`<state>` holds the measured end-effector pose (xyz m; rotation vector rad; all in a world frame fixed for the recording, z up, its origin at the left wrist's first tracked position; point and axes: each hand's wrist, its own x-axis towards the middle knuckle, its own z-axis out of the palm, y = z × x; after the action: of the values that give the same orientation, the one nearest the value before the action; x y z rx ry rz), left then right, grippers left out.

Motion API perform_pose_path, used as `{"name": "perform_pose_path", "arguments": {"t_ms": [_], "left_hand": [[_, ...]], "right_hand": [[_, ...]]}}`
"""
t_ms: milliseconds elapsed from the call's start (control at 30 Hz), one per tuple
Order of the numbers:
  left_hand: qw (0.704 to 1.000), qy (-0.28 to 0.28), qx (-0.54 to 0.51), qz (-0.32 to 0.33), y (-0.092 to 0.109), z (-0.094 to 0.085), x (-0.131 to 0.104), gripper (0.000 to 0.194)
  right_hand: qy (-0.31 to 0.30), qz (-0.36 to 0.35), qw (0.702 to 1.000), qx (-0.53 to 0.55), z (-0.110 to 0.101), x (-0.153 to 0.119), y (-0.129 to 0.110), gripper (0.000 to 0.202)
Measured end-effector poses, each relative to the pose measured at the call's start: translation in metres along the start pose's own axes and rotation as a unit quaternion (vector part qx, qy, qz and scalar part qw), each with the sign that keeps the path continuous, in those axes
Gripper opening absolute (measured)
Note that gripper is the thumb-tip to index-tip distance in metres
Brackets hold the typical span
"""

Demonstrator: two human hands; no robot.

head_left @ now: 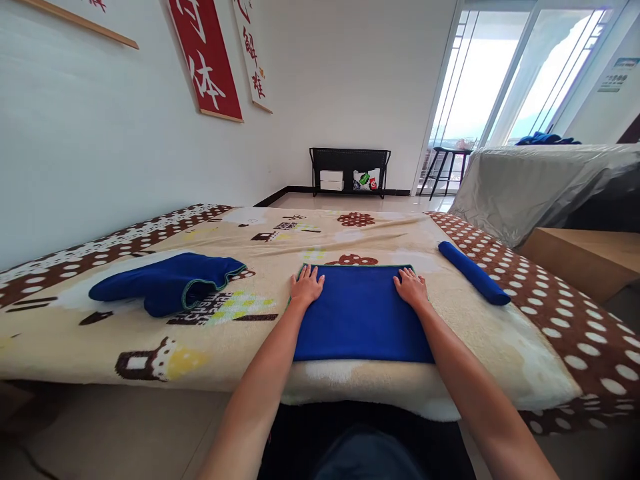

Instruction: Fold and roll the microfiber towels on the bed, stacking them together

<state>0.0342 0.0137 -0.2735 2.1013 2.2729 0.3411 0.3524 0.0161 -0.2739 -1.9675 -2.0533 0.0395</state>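
Observation:
A blue cloth point(363, 320) with green edging lies flat as a rectangle at the near edge of the bed, right in front of me. My left hand point(307, 285) rests flat on its far left corner, fingers stretched out. On the far right corner lies my right hand point(411, 287), also flat with its fingers apart. Off to the left is a crumpled blue cloth point(167, 280) with the same green edging, its open end facing right. To the right, a tightly rolled blue cloth point(473, 272) lies at a slant.
A cream patterned blanket point(240, 360) with brown polka-dot borders covers the bed. A cardboard box point(583, 260) and plastic-draped furniture point(530, 183) stand at the right. By the far wall are a black rack point(350, 160) and a dark stool point(445, 163). Scrolls point(207, 60) hang on the left wall.

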Motion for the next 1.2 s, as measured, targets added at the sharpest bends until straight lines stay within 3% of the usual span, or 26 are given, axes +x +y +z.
{"name": "perform_pose_path", "arguments": {"t_ms": [133, 300, 400, 500, 633, 733, 933, 1067, 1200], "left_hand": [[0.997, 0.006, 0.003, 0.08, 0.02, -0.007, -0.038, 0.055], [0.962, -0.004, -0.024, 0.272, 0.042, -0.003, -0.131, 0.051], [0.963, 0.051, -0.018, 0.263, 0.027, 0.001, -0.18, 0.051], [0.972, 0.091, 0.011, 0.216, -0.004, 0.004, -0.208, 0.054], [0.971, 0.111, 0.027, 0.209, -0.048, 0.006, -0.223, 0.057], [0.97, 0.148, 0.007, 0.195, -0.07, 0.005, -0.227, 0.056], [0.952, 0.221, -0.128, 0.168, -0.09, 0.002, -0.222, 0.04], [0.931, 0.224, -0.219, 0.186, -0.106, 0.002, -0.219, 0.029], [0.925, 0.21, -0.237, 0.209, -0.119, 0.004, -0.217, 0.029]], "right_hand": [[0.001, -0.11, 0.994, 0.011, -0.004, -0.04, -0.027, 0.049], [-0.017, -0.23, 0.972, 0.042, 0.008, -0.128, -0.051, 0.049], [0.045, -0.185, 0.98, 0.048, 0.018, -0.173, -0.04, 0.052], [0.09, -0.116, 0.988, 0.039, 0.028, -0.201, -0.019, 0.052], [0.106, -0.086, 0.99, 0.046, 0.036, -0.219, 0.015, 0.05], [0.151, -0.09, 0.982, 0.072, 0.038, -0.226, 0.044, 0.046], [0.231, -0.092, 0.962, 0.115, 0.029, -0.223, 0.091, 0.039], [0.255, -0.117, 0.95, 0.138, 0.023, -0.213, 0.107, 0.031], [0.264, -0.118, 0.942, 0.169, 0.022, -0.206, 0.12, 0.025]]}}
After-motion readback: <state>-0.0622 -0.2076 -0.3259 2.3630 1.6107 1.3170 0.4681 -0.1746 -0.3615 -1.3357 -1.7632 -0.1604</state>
